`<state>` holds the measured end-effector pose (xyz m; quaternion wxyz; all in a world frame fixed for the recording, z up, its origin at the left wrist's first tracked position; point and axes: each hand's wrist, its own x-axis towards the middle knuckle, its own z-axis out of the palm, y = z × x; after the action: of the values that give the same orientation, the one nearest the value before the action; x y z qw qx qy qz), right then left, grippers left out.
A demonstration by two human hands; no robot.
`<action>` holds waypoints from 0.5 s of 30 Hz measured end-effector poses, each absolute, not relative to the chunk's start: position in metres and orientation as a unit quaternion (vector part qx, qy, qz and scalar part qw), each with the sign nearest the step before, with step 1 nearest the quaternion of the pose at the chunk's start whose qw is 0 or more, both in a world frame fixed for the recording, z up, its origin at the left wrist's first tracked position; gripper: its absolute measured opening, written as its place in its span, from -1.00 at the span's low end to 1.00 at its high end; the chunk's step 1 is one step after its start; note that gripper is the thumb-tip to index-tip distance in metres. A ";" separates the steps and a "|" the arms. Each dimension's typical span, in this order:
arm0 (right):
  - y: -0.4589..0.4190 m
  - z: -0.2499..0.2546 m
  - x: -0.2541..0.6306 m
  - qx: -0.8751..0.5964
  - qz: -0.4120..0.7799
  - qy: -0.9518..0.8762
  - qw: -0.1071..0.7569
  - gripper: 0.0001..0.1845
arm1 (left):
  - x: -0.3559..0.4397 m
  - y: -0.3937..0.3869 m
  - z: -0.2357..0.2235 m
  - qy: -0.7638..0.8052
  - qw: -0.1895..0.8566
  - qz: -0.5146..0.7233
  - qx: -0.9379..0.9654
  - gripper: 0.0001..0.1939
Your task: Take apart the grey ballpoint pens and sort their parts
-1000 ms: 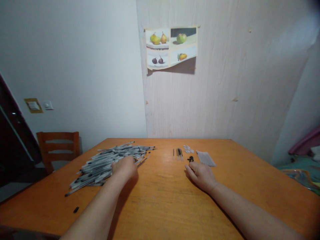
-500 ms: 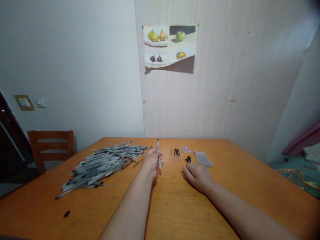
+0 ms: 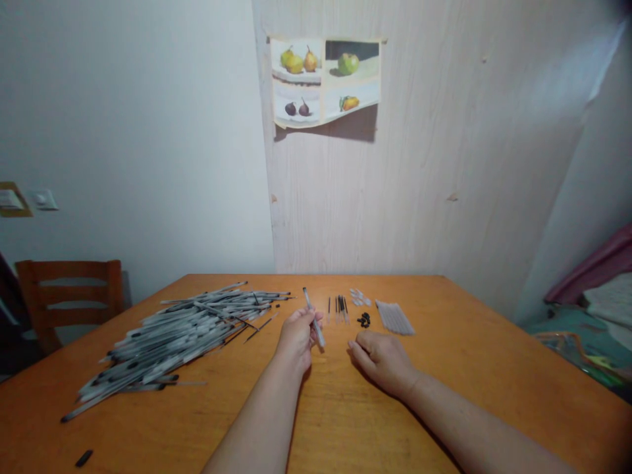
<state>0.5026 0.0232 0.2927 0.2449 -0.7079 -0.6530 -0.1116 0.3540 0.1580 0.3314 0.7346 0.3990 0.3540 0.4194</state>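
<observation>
My left hand [image 3: 297, 339] pinches a clear pen with a dark tip [image 3: 318, 332], holding it above the table with its top leaning to the left. My right hand [image 3: 382, 361] rests on the tabletop with its fingers curled in and the thumb alongside; nothing shows in it. Just beyond that hand lies a small cluster of black pen caps [image 3: 364, 320]. Several pen refills [image 3: 341, 309] lie in a row between the two hands, farther back. Left of my left hand spreads a large pile of pens [image 3: 182, 336].
Small clear plastic pieces [image 3: 359, 297] lie behind the black caps. To their right is a neat row of clear pen barrels [image 3: 395, 317]. A lone black piece [image 3: 84, 458] sits near the front left of the wooden table [image 3: 340, 428]. A chair [image 3: 74, 293] stands beyond the left edge.
The pen in my left hand has tilted, its lower end swinging right and nearer. My right hand stays resting on the table. The whole view has shifted slightly.
</observation>
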 end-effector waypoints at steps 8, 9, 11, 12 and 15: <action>0.019 0.296 0.498 -0.707 -0.096 -0.654 0.249 -0.58 | 0.350 0.156 0.333 0.356 0.737 0.404 0.409 -0.98; 0.018 0.296 0.498 -0.706 -0.094 -0.657 0.247 -0.59 | 0.349 0.156 0.332 0.358 0.736 0.406 0.406 -0.98; 0.018 0.298 0.496 -0.705 -0.089 -0.661 0.241 -0.60 | 0.348 0.156 0.332 0.363 0.736 0.408 0.400 -0.98; 0.018 0.298 0.496 -0.706 -0.087 -0.662 0.237 -0.60 | 0.348 0.156 0.333 0.365 0.736 0.407 0.399 -0.98; 0.018 0.299 0.495 -0.710 -0.086 -0.659 0.232 -0.60 | 0.347 0.155 0.335 0.362 0.738 0.406 0.400 -0.98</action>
<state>0.4946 0.0180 0.2993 0.2318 -0.7102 -0.6592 -0.0862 0.3474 0.1547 0.3346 0.7376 0.3997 0.3625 0.4060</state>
